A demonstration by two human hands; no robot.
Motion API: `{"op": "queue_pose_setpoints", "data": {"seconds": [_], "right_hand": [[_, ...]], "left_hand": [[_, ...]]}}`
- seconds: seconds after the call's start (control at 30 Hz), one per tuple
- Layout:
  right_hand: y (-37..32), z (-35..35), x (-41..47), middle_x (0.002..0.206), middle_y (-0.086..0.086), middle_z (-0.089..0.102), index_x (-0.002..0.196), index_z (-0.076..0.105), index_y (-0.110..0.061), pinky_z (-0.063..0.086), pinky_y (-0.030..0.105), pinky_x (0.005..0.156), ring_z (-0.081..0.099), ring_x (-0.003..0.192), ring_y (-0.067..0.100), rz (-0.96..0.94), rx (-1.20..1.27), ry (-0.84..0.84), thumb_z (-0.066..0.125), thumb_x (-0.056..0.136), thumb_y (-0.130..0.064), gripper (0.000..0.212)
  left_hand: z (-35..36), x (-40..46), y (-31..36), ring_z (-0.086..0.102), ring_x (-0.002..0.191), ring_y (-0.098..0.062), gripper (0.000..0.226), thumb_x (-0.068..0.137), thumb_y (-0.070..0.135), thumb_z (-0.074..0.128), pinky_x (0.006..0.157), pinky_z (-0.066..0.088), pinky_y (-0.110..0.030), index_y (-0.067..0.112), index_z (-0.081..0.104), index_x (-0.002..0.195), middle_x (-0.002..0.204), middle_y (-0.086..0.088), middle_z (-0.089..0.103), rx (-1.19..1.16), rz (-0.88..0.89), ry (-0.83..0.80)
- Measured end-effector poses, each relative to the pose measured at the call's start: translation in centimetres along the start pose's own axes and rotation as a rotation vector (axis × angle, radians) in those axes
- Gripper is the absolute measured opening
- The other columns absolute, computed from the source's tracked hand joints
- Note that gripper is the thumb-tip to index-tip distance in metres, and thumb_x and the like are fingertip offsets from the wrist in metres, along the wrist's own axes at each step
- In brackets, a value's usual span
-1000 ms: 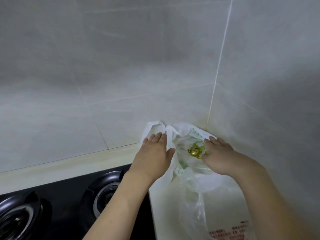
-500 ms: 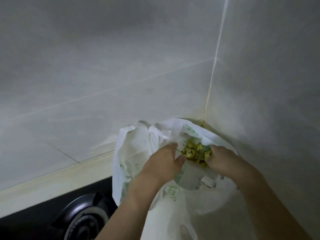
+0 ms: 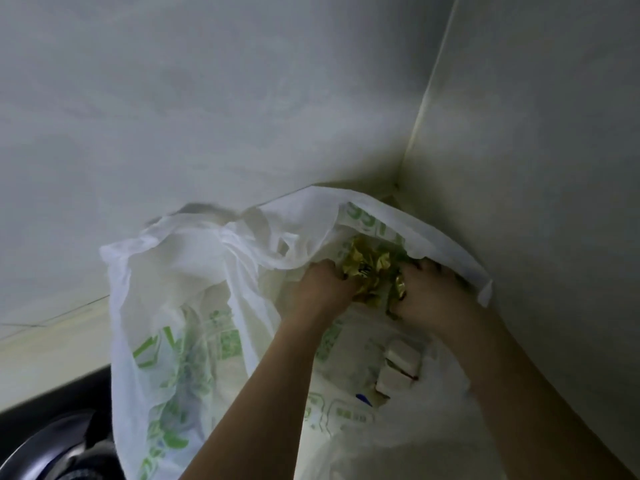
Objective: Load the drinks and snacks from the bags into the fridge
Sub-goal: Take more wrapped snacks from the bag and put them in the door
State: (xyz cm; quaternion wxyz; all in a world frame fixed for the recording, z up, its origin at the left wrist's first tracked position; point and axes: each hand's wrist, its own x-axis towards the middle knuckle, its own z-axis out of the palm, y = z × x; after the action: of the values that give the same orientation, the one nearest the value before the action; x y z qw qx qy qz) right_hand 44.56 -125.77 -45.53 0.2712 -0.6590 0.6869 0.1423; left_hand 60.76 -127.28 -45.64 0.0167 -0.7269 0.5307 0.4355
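A person's two hands reach into a white plastic bag (image 3: 180, 306) printed with green lettering, which stands open in the corner where two grey tiled walls (image 3: 242, 116) meet. Inside the bag's mouth lies a cluster of gold-foil snack packets (image 3: 367, 268), crumpled together so that their number cannot be counted. The left hand (image 3: 325, 285) has its fingers curled into the packets from the left, grasping them; the right hand (image 3: 426, 292) closes on the same cluster from the right, its fingertips buried under the bag's rim. Lower in the bag, seen through the thin plastic below the right wrist, sit two white rectangular boxes (image 3: 398, 367), stacked close and touching. The bag rests on a pale table (image 3: 45, 358); one black stove burner (image 3: 52, 448) shows at the lower left edge, just beside the bag.
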Motion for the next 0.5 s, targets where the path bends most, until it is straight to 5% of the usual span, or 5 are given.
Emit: {"op": "queue_pose_setpoints", "data": {"seconds": [0.07,0.23,0.5], "right_hand": [[-0.2,-0.5,0.5,0.155,0.011,0.026,0.149,0.031,-0.020,0.030,0.048,0.114,0.028,0.141,0.035,0.006,0.021,-0.045,0.059,0.085,-0.050,0.076],[-0.3,-1.2,0.5,0.155,0.008,0.024,0.149,0.029,-0.022,0.028,0.045,0.114,0.025,0.142,0.032,0.049,0.040,-0.073,0.068,0.080,-0.050,0.084],[-0.6,0.8,-0.3,0.142,0.014,0.039,0.142,0.035,-0.017,0.036,0.045,0.105,0.036,0.133,0.036,0.056,-0.028,0.076,0.060,0.089,-0.037,0.062]], "left_hand": [[0.3,0.3,0.1,0.057,0.073,-0.015,0.036,0.086,0.049,0.065,0.057,0.039,-0.027,0.015,0.063,0.098,0.086,0.000,0.063,-0.100,0.006,0.006],[1.3,0.4,0.0,0.060,0.071,-0.014,0.030,0.078,0.044,0.073,0.057,0.043,-0.029,0.020,0.060,0.088,0.083,0.000,0.065,-0.160,0.093,0.006],[0.2,-0.1,-1.2,0.050,0.066,-0.009,0.029,0.080,0.035,0.071,0.050,0.029,-0.026,0.022,0.045,0.080,0.077,0.004,0.054,-0.118,0.084,0.145]]}}
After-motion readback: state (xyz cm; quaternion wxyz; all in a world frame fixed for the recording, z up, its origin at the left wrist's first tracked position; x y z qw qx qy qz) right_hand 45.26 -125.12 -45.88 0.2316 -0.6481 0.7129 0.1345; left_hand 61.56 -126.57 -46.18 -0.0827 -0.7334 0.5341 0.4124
